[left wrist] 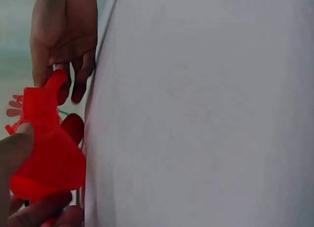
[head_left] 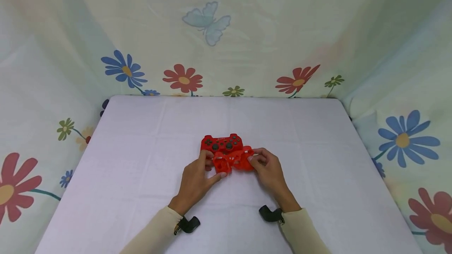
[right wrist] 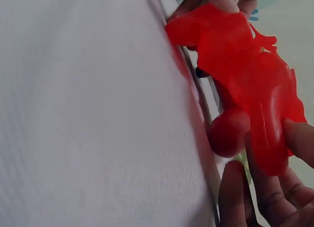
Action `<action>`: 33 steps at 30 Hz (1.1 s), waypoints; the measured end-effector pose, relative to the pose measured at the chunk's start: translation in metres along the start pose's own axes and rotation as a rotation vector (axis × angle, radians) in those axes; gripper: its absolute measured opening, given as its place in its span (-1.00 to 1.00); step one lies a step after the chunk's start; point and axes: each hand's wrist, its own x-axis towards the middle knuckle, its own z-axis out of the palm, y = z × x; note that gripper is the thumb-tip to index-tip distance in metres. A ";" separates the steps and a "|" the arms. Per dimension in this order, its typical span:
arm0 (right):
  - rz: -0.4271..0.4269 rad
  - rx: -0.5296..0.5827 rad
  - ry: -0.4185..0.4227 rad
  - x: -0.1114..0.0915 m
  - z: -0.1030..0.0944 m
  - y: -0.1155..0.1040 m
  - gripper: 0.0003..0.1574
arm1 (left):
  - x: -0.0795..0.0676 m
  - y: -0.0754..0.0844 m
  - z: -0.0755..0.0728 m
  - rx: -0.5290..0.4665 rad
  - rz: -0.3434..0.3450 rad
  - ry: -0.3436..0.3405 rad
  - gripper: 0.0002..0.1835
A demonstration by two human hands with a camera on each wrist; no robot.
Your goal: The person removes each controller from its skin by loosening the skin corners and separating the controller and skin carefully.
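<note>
Both hands are pinching one red silicone cover point(head_left: 233, 161), left hand point(head_left: 195, 179) on its left end, right hand point(head_left: 270, 171) on its right, holding it stretched just above the near middle of the white table point(head_left: 123, 160). Looks thin, floppy and light (probably grippy, not slippery), so I'd say grab it by the edges like this and go easy around the cutouts. One red controller point(head_left: 221, 143) lies just behind it, touching or nearly so. So: one cover, one controller, two hands.

White-clothed table point(head_left: 141, 175) bears a red game controller point(head_left: 221, 143).
</note>
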 end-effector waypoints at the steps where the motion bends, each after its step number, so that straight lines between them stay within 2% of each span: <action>1: 0.001 0.046 -0.006 0.000 0.001 0.000 -0.66 | 0.001 0.000 0.002 -0.034 -0.013 -0.006 -0.31; 6: 0.045 0.246 -0.061 -0.003 0.002 -0.002 -0.58 | 0.003 -0.001 0.006 -0.290 -0.089 -0.021 -0.34; 8: 0.060 0.267 -0.044 -0.004 0.002 -0.003 -0.56 | 0.003 -0.001 0.005 -0.378 -0.117 -0.019 -0.36; 10: 0.065 0.238 0.000 -0.005 0.001 -0.004 -0.56 | 0.003 -0.002 0.004 -0.443 -0.141 -0.006 -0.38; 13: 0.066 0.195 0.040 -0.005 -0.001 -0.003 -0.57 | 0.002 -0.004 0.000 -0.479 -0.174 0.007 -0.43; 16: 0.034 0.199 0.022 -0.007 -0.003 -0.004 -0.57 | 0.001 -0.005 -0.002 -0.459 -0.198 -0.006 -0.47; 20: -0.035 0.240 -0.021 -0.007 -0.006 -0.006 -0.56 | -0.001 -0.006 -0.003 -0.452 -0.208 -0.100 -0.47; 23: -0.057 0.242 -0.021 -0.006 -0.008 -0.006 -0.55 | 0.000 -0.007 -0.005 -0.514 -0.193 -0.187 -0.48; 25: -0.049 0.245 0.001 -0.006 -0.009 -0.007 -0.55 | 0.001 -0.007 -0.007 -0.577 -0.180 -0.208 -0.51; 27: -0.025 0.252 0.034 -0.006 -0.008 -0.007 -0.56 | 0.002 -0.006 -0.010 -0.633 -0.159 -0.182 -0.52; 33: 0.123 0.275 0.085 -0.008 -0.006 -0.009 -0.56 | 0.002 -0.005 -0.015 -0.695 -0.125 -0.011 -0.50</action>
